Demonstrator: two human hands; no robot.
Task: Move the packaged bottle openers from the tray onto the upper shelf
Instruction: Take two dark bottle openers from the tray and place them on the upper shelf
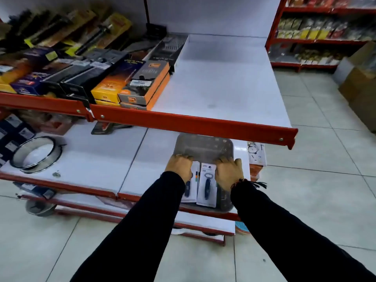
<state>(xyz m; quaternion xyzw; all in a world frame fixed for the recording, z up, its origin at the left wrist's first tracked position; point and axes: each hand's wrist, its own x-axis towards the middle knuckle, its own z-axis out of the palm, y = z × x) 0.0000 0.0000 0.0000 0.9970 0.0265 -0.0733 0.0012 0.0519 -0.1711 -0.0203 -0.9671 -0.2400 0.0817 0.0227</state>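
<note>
A grey plastic tray [203, 147] rests on the lower white shelf, partly under the red front rail of the upper shelf [213, 82]. Two packaged bottle openers on white cards lie side by side in the tray's near half. One packaged bottle opener [208, 184] shows its dark handle and metal head; the other packaged bottle opener [192, 186] is half hidden by my left hand. My left hand [180, 166] has its fingers curled over the top edge of the left card. My right hand [228, 173] has its fingers curled over the top edge of the right card.
Boxed kitchen goods [130, 82] fill the left of the upper shelf; its right part is bare white. A round metal ring [34, 155] lies on the lower shelf at left. A red rack of goods [325, 31] and cardboard boxes [360, 84] stand at right.
</note>
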